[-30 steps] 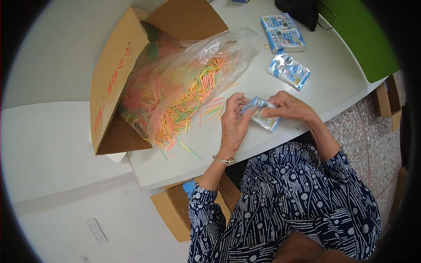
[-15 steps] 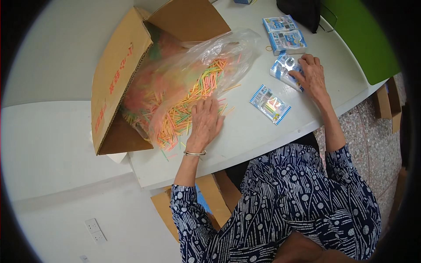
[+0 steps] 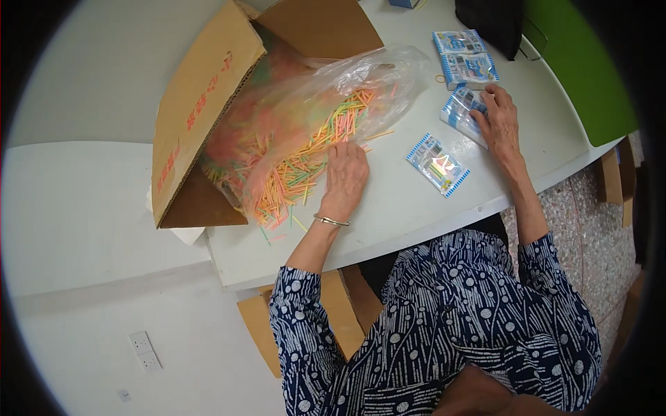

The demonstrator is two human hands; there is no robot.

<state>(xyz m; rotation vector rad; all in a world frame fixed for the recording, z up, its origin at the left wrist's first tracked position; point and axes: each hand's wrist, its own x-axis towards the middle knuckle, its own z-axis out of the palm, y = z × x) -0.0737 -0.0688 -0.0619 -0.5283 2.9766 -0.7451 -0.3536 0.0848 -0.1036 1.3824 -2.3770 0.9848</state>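
Left hand (image 3: 347, 177) has curled, grip unclear; right grip (image 3: 501, 126) spreads over packet (image 3: 459, 111) slanting away leftward.

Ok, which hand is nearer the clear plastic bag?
Left. The left hand is at coloured sticks spilling from the clear plastic bag; the right hand is farther right, at a blue-edged packet.

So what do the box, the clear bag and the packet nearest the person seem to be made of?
Box: corrugated cardboard, matt brown, with a ridged-looking cut edge.
Bag: probably thin plastic film, glossy, see-through and wrinkled.
Packet: likely printed plastic film, with shiny highlights and a seemingly clear middle; some foil is possible.
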